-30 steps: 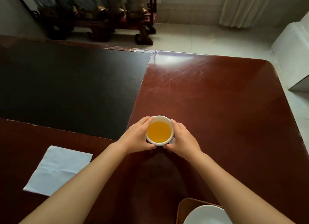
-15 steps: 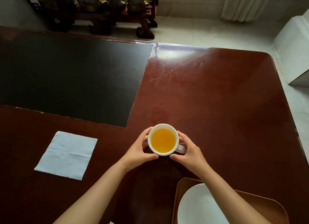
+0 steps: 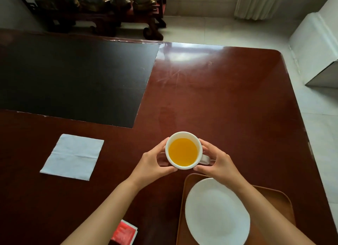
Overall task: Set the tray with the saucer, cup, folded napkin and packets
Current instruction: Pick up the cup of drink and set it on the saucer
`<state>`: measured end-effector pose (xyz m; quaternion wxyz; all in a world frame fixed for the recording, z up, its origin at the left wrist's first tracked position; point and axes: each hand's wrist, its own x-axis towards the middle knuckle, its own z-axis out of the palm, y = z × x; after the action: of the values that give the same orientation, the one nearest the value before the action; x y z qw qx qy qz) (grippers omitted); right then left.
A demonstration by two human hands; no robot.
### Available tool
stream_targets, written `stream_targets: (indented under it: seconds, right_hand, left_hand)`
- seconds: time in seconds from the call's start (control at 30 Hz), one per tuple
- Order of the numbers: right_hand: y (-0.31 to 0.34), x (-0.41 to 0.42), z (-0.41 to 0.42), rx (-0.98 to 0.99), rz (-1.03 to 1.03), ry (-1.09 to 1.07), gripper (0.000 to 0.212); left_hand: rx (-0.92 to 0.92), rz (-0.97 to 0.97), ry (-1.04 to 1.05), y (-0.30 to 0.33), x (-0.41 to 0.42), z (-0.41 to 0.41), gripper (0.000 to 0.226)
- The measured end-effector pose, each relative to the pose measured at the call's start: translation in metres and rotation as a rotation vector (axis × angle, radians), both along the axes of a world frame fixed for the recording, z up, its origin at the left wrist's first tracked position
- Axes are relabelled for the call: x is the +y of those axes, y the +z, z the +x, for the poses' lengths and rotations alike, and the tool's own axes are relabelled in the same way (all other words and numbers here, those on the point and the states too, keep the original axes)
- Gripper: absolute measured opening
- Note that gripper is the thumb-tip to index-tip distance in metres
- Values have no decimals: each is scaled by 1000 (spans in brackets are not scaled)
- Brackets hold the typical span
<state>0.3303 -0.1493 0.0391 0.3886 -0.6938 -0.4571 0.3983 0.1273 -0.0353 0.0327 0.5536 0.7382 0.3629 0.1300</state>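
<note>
A white cup filled with orange-yellow liquid is held between both hands, just beyond the tray's far edge. My left hand wraps its left side. My right hand grips the right side by the handle. A wooden tray sits at the near right with a white saucer on it; my right forearm crosses over both. A white napkin lies flat on the table to the left. Red packets rest at the near edge beside my left forearm.
The dark red wooden table carries a black mat at the far left. Its right edge borders a pale tiled floor with a white cabinet. Dark carved furniture stands beyond the far edge.
Both hands have brought the cup nearer to me, toward the tray. The view tilted down, so the tray, the saucer and the red packets now show more.
</note>
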Motion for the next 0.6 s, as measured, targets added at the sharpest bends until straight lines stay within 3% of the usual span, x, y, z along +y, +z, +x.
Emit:
stream_targets:
  seconds: [0.27,0.6]
  right_hand:
    - [28,-69,9,-27,11,17,76]
    - [16,-141,19,10,-38,52,77]
  left_hand:
    - [-52,30,-37,19,-65,6,84]
    - [-49,47,1,7,-147,12,77]
